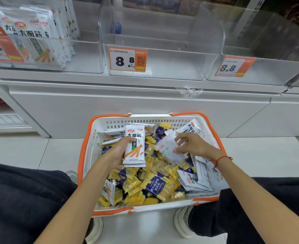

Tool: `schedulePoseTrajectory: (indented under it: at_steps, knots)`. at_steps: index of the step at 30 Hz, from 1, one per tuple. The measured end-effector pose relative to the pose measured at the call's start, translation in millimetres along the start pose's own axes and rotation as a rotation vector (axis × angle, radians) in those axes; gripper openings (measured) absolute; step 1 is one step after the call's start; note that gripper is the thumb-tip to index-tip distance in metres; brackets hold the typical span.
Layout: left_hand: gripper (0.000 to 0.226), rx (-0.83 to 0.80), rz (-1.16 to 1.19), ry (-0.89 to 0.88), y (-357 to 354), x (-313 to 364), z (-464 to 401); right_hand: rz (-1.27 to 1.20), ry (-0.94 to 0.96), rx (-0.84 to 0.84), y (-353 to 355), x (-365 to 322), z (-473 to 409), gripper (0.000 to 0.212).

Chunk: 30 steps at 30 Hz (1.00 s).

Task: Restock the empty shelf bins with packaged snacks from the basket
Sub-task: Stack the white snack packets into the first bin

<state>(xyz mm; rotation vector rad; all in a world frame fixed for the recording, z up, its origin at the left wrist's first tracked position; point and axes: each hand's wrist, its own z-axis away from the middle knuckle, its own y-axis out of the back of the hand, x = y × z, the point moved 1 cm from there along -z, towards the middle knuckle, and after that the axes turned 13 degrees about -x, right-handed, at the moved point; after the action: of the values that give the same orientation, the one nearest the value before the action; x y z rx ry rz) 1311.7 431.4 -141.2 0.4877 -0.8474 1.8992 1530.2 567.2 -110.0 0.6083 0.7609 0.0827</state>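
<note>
So the basket [87, 147] sits on the floor right in front of the shelf, between the person's knees, prob so both hands can dig in w/o reaching. It's packed w/ two kinds of snacks: small yellow-and-purple packs [155, 186] heaped in the middle and near side, and white packets [196, 184] stacked along the right wall plus a few at the far end.

Left hand [118, 152] is gripping a small stack of white packets [134, 147], fingers and thumb wrapped round the left edge. Looks like more than one pack squared up together, imo collecting a batch so it's one trip to the shelf instead of many. That stack is held printed side up, long axis running near-to-far, brand logo end pointing far toward the shelf, same orientation as the ones already standing in the far left bin [85, 55], so it should slot straight in.

Right hand [189, 145] is pinching another white packet [170, 148], plain back showing, blurry, tilted w/ its long axis on a diagonal, far-left to near-right. Prob gets flipped and added to the stack.

Middle bin [162, 64] w/ the 8.8 tag [127, 59] has nothing in it, and the right bin [268, 71] looks bare too. The yellow-and-purple packs are all loose in the basket, none in a bin.
</note>
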Motion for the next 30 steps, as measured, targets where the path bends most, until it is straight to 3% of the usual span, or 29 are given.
schedulePoseTrajectory:
  at_steps: [5,8,11,15,20,24,27,30]
  knots:
    - [0.024,0.015,0.061,-0.032,8,4,6,-0.096,0.405,0.306,-10,-67,-1,0.024]
    - [0.03,-0.028,0.203,-0.093,6,0,8,0.085,0.513,0.317,-33,-82,-3,0.029]
    - [0.043,-0.082,0.305,-0.116,2,-3,11,0.311,0.492,0.228,-55,-74,-11,0.029]
    - [0.053,-0.105,0.276,-0.133,-2,0,10,0.266,0.454,0.207,-60,-73,-13,0.035]
    - [0.048,-0.088,0.265,-0.197,-9,8,6,0.197,0.444,0.178,-59,-85,-8,0.049]
    - [0.045,-0.134,0.234,-0.14,-11,7,7,0.562,0.468,0.188,-51,-87,-9,0.056]
    - [0.042,-0.128,0.093,-0.055,-8,4,8,0.549,0.403,0.137,-45,-92,-7,0.053]
    - [0.039,-0.182,0.098,0.029,-8,3,11,0.564,0.322,0.055,-44,-90,-7,0.055]
